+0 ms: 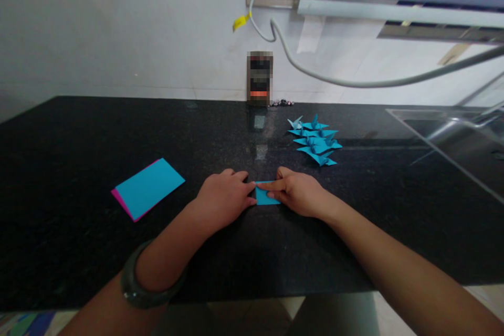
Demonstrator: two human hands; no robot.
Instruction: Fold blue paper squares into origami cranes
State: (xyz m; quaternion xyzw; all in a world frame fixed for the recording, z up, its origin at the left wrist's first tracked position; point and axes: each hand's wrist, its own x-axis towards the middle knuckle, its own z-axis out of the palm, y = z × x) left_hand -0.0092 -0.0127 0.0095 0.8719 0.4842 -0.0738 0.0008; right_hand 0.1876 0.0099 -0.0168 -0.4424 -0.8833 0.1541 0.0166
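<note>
A small folded piece of blue paper point(266, 197) lies flat on the black stone counter point(59, 178), between my two hands. My left hand point(223, 199) rests with curled fingers pressing down on the paper's left edge. My right hand point(298, 193) pinches and presses its top right edge with thumb and forefinger. A dark bangle circles my left wrist. Most of the paper is hidden under my fingers.
A stack of flat blue and pink paper sheets point(148, 188) lies to the left. Several folded blue paper cranes point(315, 142) sit behind my right hand. A blurred small box point(260, 77) stands by the wall. A steel sink point(464, 139) is at the right, and a grey cable hangs from a socket.
</note>
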